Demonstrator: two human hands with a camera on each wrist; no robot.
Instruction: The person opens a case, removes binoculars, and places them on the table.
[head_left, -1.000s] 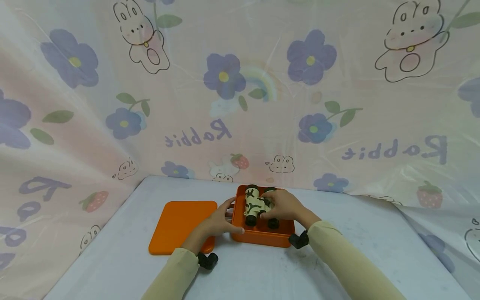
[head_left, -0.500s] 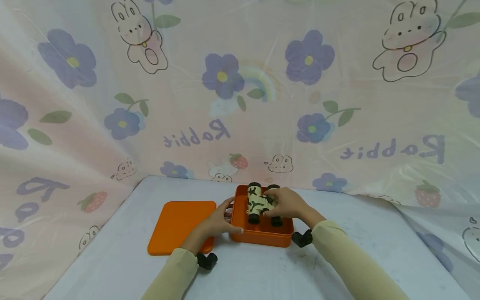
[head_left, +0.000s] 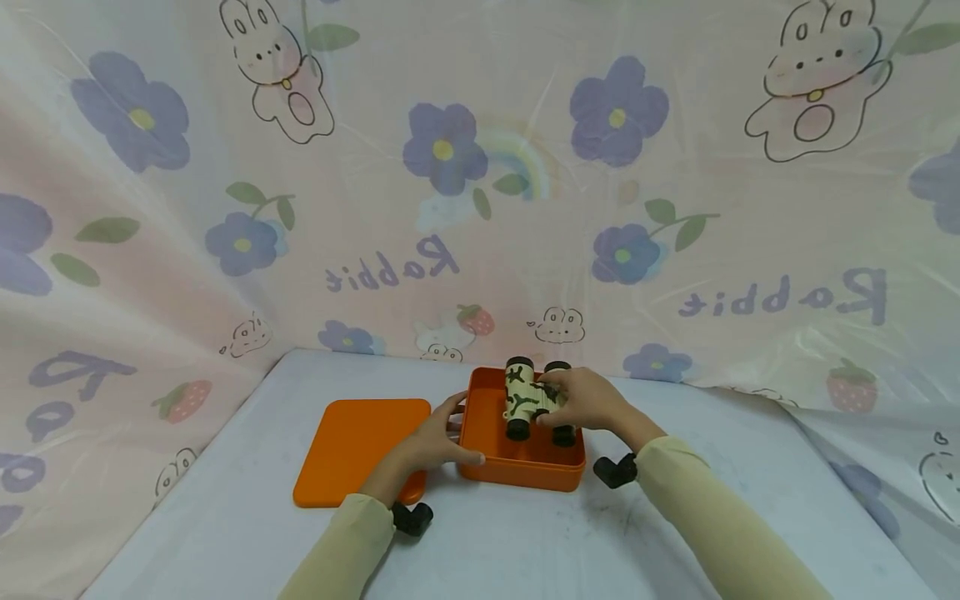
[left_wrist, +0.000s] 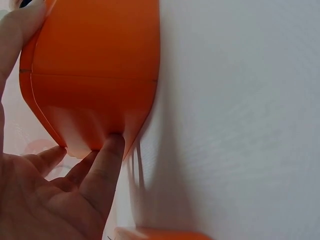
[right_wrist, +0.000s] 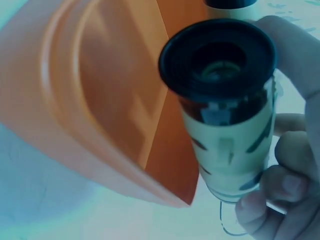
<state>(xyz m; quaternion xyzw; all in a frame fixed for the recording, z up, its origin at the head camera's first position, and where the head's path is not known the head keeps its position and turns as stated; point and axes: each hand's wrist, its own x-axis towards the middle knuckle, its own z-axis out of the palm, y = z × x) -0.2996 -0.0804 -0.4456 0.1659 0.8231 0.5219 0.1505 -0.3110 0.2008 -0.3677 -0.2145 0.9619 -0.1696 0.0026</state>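
Note:
My right hand (head_left: 588, 400) grips camouflage-patterned toy binoculars (head_left: 519, 398) by the far barrel on the right. They stand over the right part of an orange box (head_left: 521, 475), partly above its rim. In the right wrist view, a black eyecup tops one barrel of the binoculars (right_wrist: 230, 135), with fingers along its side. My left hand (head_left: 435, 442) touches the box's left side with fairly straight, spread fingers, its thumb at the front corner. In the left wrist view, fingertips press the wall of the box (left_wrist: 95, 75).
An orange lid (head_left: 360, 450) lies flat on the white tabletop (head_left: 510, 550), left of the box and partly behind my left forearm. A patterned curtain (head_left: 510, 250) hangs behind the table. Black wrist mounts (head_left: 615, 471) sit at both cuffs.
My right hand has raised the binoculars from inside the box, upward and slightly to the right. The left hand has stayed at the box, which has hardly moved.

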